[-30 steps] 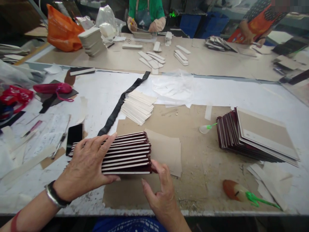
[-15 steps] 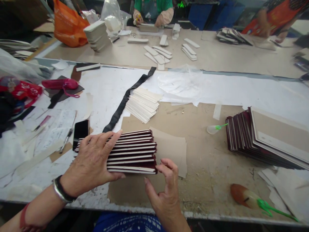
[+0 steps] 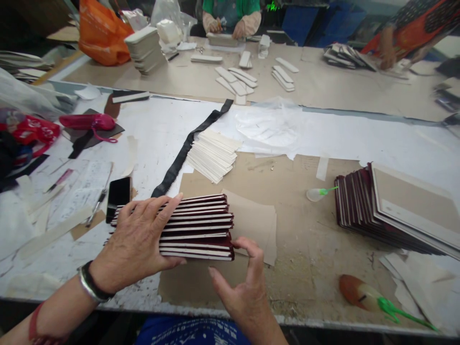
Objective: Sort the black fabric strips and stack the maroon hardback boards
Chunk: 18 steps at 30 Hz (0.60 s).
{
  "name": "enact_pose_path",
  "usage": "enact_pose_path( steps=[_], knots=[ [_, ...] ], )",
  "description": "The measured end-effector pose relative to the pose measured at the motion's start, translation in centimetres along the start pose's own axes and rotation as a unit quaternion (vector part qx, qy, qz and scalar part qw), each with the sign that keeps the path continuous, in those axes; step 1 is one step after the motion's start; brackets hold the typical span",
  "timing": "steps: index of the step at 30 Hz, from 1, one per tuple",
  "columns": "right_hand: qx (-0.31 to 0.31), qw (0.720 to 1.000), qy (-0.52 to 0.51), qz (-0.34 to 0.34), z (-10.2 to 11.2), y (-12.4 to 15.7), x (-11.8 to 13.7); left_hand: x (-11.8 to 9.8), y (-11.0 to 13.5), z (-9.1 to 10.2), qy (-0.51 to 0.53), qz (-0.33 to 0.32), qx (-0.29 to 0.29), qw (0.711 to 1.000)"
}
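Observation:
My left hand (image 3: 138, 242) spans a stack of maroon-edged, cream board panels (image 3: 201, 225), thumb at the near side and fingers over the far side. The panels stand on edge, and their maroon ends face right with narrow gaps between some of them. At that right end, the index finger of my right hand (image 3: 247, 287) touches a maroon corner. Its thumb is spread away from the stack, and nothing is held in that hand. Brown card sheets (image 3: 257, 225) lie just beyond the stack's right end. A phone (image 3: 119, 194) rests by my left hand.
Another maroon-edged stack (image 3: 409, 206) stands at the right. Two green-tipped glue bottles (image 3: 316, 194) lie near it, one small, one larger. Cream strips (image 3: 213, 153) and a black strip (image 3: 187, 148) lie ahead. Across the table, a person's hands (image 3: 239, 29) work among white pieces.
My right index finger has shifted slightly along the stack's right end, and a gap among the lower panels has changed. My left hand keeps its place. The co-workers' hands have moved a little.

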State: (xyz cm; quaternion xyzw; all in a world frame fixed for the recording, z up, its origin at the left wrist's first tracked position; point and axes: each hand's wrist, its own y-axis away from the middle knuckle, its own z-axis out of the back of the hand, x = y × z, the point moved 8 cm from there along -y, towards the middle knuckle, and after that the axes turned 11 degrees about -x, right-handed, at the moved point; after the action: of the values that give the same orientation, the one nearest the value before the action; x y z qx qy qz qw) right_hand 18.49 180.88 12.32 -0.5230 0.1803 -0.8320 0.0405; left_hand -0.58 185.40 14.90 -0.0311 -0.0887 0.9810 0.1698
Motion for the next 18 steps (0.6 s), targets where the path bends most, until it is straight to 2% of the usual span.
enact_pose_path(
  steps=[5, 12, 18],
  knots=[
    [0.039, 0.997, 0.03, 0.061, -0.8, -0.4, 0.5, 0.2, 0.1, -0.2, 0.007, 0.005, 0.002, 1.0],
    [0.006, 0.997, 0.043, 0.062, -0.7, -0.4, 0.9, 0.1, 0.0, 0.0, 0.004, 0.005, 0.0, 1.0],
    [-0.024, 0.992, 0.1, 0.078, -0.8, -0.4, 1.4, 0.1, 0.1, -0.1, 0.006, 0.001, 0.004, 1.0]
  ],
)
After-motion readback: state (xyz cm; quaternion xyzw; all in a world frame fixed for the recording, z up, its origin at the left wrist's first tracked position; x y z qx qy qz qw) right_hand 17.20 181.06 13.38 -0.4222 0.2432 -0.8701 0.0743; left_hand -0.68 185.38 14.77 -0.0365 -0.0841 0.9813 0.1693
